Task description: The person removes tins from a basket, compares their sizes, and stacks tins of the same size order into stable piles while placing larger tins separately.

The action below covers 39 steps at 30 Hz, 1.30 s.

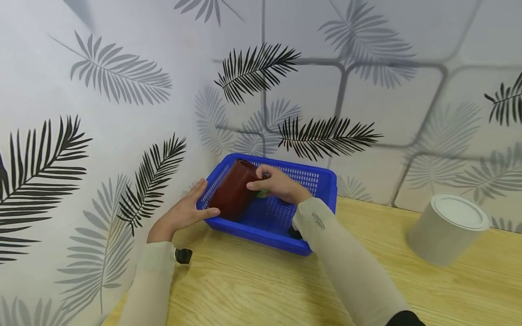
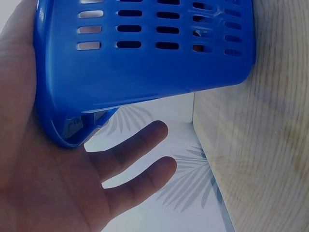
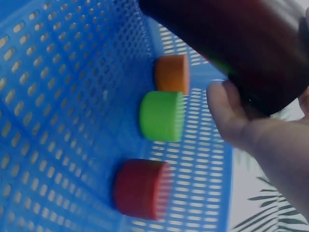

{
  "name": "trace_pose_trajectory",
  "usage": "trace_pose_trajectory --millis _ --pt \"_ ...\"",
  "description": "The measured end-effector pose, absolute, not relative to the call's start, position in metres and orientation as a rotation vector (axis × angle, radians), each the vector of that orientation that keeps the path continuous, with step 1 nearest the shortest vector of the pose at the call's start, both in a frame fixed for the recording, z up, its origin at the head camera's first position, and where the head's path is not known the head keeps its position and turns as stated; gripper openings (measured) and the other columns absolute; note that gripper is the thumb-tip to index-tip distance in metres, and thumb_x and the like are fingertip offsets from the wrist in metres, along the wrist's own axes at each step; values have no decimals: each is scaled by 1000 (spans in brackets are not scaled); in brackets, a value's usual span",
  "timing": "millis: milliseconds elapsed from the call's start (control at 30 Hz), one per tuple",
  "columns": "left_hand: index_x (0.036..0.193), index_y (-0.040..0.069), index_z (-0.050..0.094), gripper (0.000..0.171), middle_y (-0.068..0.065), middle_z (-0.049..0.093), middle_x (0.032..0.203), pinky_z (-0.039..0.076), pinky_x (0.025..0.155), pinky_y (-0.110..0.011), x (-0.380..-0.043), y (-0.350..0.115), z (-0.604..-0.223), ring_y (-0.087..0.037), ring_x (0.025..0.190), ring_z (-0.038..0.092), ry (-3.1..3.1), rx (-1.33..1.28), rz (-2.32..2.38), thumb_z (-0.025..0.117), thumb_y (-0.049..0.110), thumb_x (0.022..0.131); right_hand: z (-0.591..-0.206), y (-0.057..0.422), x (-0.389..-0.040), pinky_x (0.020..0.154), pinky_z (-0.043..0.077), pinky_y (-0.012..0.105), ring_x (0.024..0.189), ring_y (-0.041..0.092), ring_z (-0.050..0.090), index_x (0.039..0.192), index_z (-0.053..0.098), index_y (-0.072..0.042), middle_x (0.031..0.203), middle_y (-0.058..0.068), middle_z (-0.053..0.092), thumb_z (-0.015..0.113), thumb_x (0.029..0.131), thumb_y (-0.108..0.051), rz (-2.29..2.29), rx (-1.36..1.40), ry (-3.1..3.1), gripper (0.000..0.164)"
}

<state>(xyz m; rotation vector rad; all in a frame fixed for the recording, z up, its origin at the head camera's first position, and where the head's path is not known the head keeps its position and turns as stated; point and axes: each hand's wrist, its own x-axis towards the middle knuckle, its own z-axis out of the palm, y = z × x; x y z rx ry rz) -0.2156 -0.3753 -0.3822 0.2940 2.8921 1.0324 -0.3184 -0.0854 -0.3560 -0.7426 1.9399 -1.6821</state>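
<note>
Inside the blue basket [image 1: 261, 237], left of your right hand [image 1: 281, 184], lies the dark red cylinder [image 1: 232, 194], its long axis slanting away from you toward that hand, which seems to pinch its far rim, while your left hand [image 1: 183, 212], fingers spread, touches the basket.

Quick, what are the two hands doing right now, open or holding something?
Left hand: open, touching the blue basket.
Right hand: closed, holding the dark red cylinder.
</note>
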Motion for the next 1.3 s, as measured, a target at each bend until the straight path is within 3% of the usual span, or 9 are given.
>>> trace_pose_trajectory --millis 67,200,300,533,667,867,1033,1133,1300 --pt "163 10 7 110 -13 -2 169 12 116 -65 -217 -375 -383 -39 152 0 2889 290 1031 70 59 88 -350 -82 -315 68 41 36 73 21 43 89 39 -9 83 4 41 77 91 -17 -1688 -783 2020 39" --pt "164 10 7 109 -12 -2 169 12 116 -65 -220 -376 -384 -38 152 0 2895 287 1036 70 59 89 -331 -74 -309 69 33 36 78 21 41 89 37 -10 88 5 44 79 89 -24 -1735 -842 2122 44" --pt "163 9 7 109 -12 -2 169 11 116 -65 -222 -378 -383 -38 152 0 2902 297 1029 70 58 89 -316 -66 -304 71 34 38 86 23 45 91 35 -11 97 8 47 78 90 -23 -1776 -873 2137 45" --pt "163 8 7 109 -13 -3 169 10 116 -65 -225 -379 -382 -38 152 -1 2902 307 1025 69 59 90 -294 -35 -289 72 40 36 91 24 51 96 33 -11 102 11 49 80 88 -19 -1879 -887 2215 48" --pt "163 7 7 108 -14 -3 169 10 116 -65 -225 -378 -381 -40 152 -1 2903 309 1020 68 58 90 -290 -11 -276 83 48 42 108 27 54 113 34 -12 121 13 49 80 86 -23 -1984 -863 2284 54" --pt "163 5 6 108 -16 -3 168 9 115 -67 -219 -378 -381 -44 151 0 2907 297 991 69 56 91 -302 31 -262 102 44 55 126 29 49 155 21 -23 140 16 43 80 84 -27 -2029 -895 2431 93" --pt "163 6 6 108 -17 -2 168 10 114 -68 -216 -374 -382 -44 151 0 2899 308 1005 69 56 91 -323 62 -255 107 37 60 132 31 46 161 7 -37 145 17 44 79 85 -25 -2047 -805 2532 106" --pt "163 5 6 108 -17 -2 168 10 114 -69 -214 -372 -384 -45 151 0 2891 299 1004 69 56 91 -337 73 -251 108 37 59 134 31 44 163 4 -34 148 16 42 79 85 -23 -2069 -733 2539 108" --pt "163 8 4 107 -15 -3 168 9 113 -71 -214 -372 -385 -45 151 -1 2888 283 1001 68 55 92 -347 81 -251 105 41 53 129 25 48 160 21 -20 144 10 46 77 85 -19 -2125 -791 2518 93"
